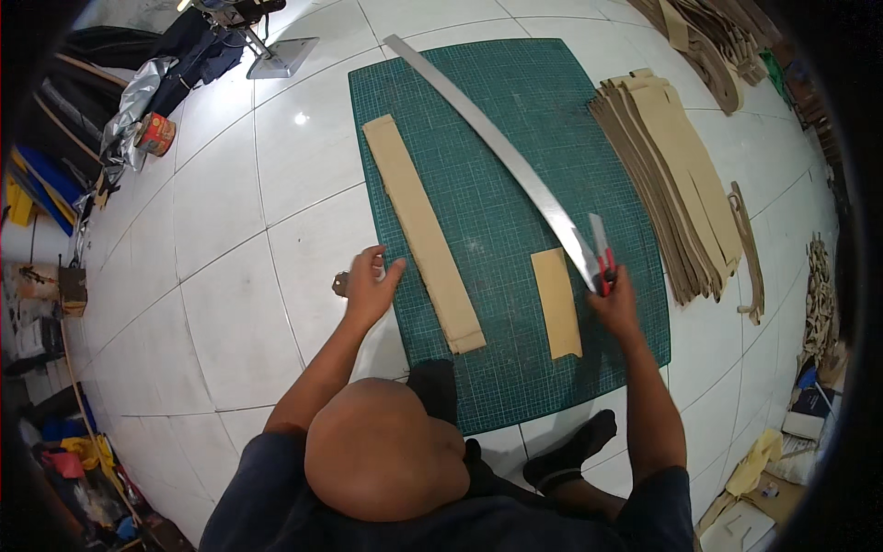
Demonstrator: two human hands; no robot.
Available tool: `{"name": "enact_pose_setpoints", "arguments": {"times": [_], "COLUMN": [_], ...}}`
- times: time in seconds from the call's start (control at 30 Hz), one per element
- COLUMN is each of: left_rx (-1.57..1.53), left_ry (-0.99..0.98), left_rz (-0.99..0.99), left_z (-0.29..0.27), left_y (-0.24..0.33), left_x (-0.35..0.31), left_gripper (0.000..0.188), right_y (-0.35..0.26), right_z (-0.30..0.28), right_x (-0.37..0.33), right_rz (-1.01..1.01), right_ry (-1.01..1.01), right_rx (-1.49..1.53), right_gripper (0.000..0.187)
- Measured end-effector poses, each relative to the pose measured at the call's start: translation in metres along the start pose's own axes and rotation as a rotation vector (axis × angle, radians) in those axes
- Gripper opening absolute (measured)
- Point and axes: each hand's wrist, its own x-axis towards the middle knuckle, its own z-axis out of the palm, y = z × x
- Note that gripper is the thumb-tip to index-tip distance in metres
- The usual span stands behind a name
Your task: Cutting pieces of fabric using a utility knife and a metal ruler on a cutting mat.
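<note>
My right hand (618,304) is closed round a red and black utility knife (604,262), its grey blade pointing away from me. The near end of a long metal ruler (497,143) lies at these fingers; whether they grip it too, I cannot tell. The ruler slants to the far left over a green cutting mat (497,386). My left hand (370,293), open with thumb and fingers apart, hovers by the mat's left edge. Beside it a long tan strip stack (423,235) lies on the mat. A short tan piece (556,304) lies left of my right hand.
Tan and brown strips (676,184) are piled along the mat's right side, with a narrow looped strip (747,253) beyond. A small metal piece (340,283) sits near my left hand. A red can (155,134) and a metal stand base (281,59) occupy the far left.
</note>
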Motion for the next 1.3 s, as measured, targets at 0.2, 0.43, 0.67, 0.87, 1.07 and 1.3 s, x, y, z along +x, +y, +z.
{"name": "enact_pose_setpoints", "arguments": {"times": [0.2,0.43,0.67,0.87,1.07,1.3], "left_rx": [-0.265,0.109,-0.528,-0.568,-0.782,-0.400], "left_ry": [-0.185,0.125,-0.176,-0.235,-0.418,-0.308], "left_rz": [-0.179,-0.252,-0.447,-0.487,-0.547,-0.060], "left_z": [0.044,0.088,0.074,0.062,0.068,-0.023], "left_y": [0.038,0.034,0.014,-0.013,0.023,0.146], "left_x": [0.036,0.049,0.080,0.118,0.127,0.139], "left_gripper": [0.067,0.074,0.047,0.054,0.054,0.063], "right_y": [0.044,0.032,0.008,0.081,0.208,0.286], "right_z": [-0.051,-0.088,-0.213,-0.258,-0.189,-0.137], "right_x": [-0.001,-0.037,-0.101,-0.180,-0.277,-0.292], "right_rz": [0.016,0.068,0.136,0.297,0.673,0.935], "right_ry": [0.046,0.008,-0.242,0.110,0.675,0.799], "right_rx": [-0.147,-0.205,-0.401,-0.326,-0.310,-0.108], "right_gripper": [0.045,0.040,0.043,0.042,0.043,0.048]}}
